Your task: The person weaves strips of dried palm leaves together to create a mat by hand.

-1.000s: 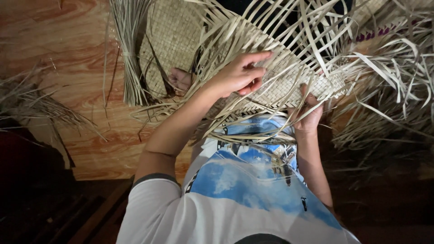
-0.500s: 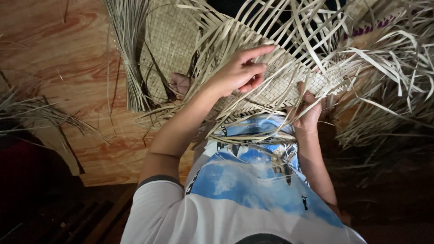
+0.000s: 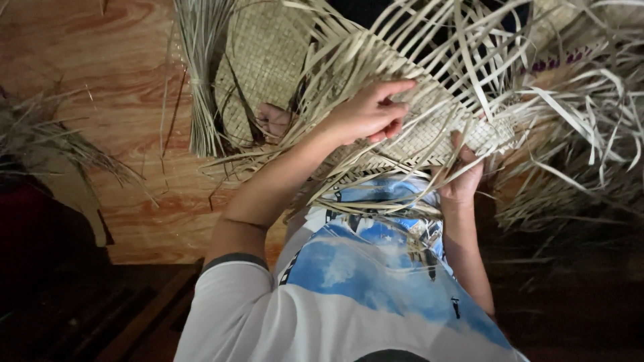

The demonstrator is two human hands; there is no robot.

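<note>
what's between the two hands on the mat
In the head view, a stretch of the woven mat with loose strips crossing it lies between the left hand and the right hand.

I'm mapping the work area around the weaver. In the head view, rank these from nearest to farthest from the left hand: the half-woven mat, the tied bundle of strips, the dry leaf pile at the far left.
1. Half-woven mat: directly under the left hand, touching it.
2. Tied bundle of strips: to the left, on the wooden floor.
3. Dry leaf pile: at the far left edge.
</note>
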